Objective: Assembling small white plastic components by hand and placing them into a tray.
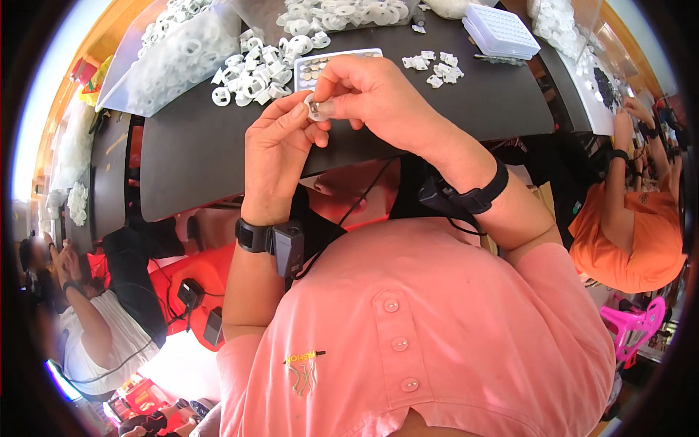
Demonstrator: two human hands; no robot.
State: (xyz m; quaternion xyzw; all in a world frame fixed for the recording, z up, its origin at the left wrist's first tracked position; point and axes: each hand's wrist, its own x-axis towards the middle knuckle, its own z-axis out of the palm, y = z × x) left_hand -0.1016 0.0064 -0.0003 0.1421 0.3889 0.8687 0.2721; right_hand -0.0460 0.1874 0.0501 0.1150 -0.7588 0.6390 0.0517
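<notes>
Both hands meet over the near side of the dark table. My left hand [275, 149] pinches a small white round plastic part [312, 109] between thumb and fingers. From the other side, my right hand [382, 98] has its thumb and forefinger closed on the same part. Something small and dark shows in the part's middle, too small to make out. Just behind my hands lies a white tray [297, 75] with round silvery discs in rows, partly hidden by my right hand. A loose pile of white ring-shaped plastic parts [255, 76] is left of the tray.
Clear bins [167, 73] heaped with white parts stand at the back left. Small white pieces [437, 68] lie right of the tray, near stacked white trays [501, 31]. A person in orange [630, 233] works at the right, another in white [102, 335] sits at the left.
</notes>
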